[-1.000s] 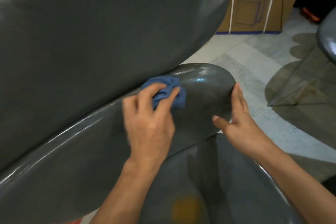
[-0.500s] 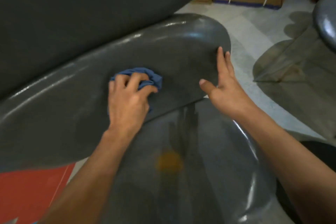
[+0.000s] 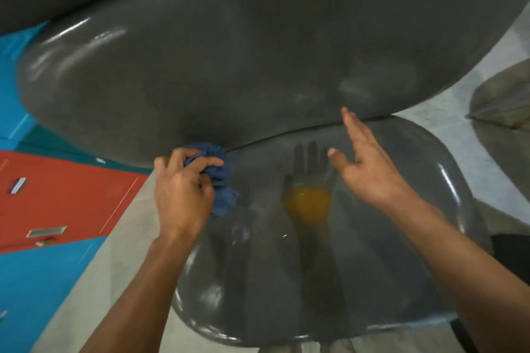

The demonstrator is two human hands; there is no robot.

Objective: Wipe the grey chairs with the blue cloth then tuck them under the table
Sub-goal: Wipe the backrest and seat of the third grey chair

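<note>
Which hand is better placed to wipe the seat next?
Left, probably. The left hand already grips the blue cloth at the seat edge; the right hand is open and holds nothing.

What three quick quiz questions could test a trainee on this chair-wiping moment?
1. True or false: the left hand grips the crumpled blue cloth.
2. Which best describes the right hand? A) fingers straight, holding nothing B) pinching the cloth C) curled in a fist
3. Fill in: the cloth sits where the glossy grey plastic chair seat meets the chair's curved grey ____.

Key: 1 true; 2 A; 3 backrest.
</note>
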